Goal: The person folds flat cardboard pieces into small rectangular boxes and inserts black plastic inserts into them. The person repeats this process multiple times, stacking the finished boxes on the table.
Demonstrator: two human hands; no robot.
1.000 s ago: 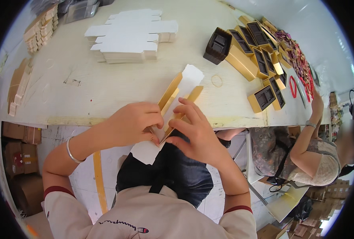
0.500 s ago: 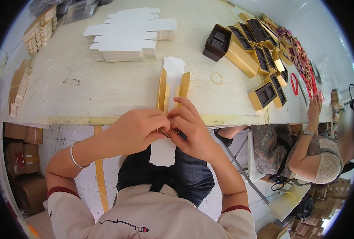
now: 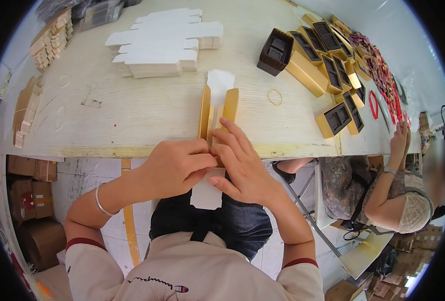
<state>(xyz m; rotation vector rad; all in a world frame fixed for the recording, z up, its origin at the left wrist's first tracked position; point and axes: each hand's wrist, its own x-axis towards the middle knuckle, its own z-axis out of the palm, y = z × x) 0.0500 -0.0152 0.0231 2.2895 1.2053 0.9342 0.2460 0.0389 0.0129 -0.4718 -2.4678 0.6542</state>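
A part-folded carton (image 3: 204, 113), gold outside and white inside, lies at the table's near edge with both long sides raised. Its far white flap (image 3: 221, 82) lies outward; the near white flap (image 3: 207, 189) hangs over the edge above my lap. My left hand (image 3: 178, 163) is closed, pinching the carton's near left end. My right hand (image 3: 242, 168) grips the near right end, its fingers bent over the right wall and its thumb lowered beside the near flap. The fold between my fingers is mostly hidden.
A stack of flat white cartons (image 3: 157, 42) lies beyond, with more blanks (image 3: 26, 110) at left. Finished gold boxes with black trays (image 3: 337, 118) crowd the right, beside a dark tray stack (image 3: 274, 52). A rubber band (image 3: 275, 97) lies nearer. A co-worker (image 3: 398, 195) sits at right.
My right thumb has moved away from the near end of the carton and now points toward the hanging flap. My left hand stays pinched at the same end. The view has shifted slightly.
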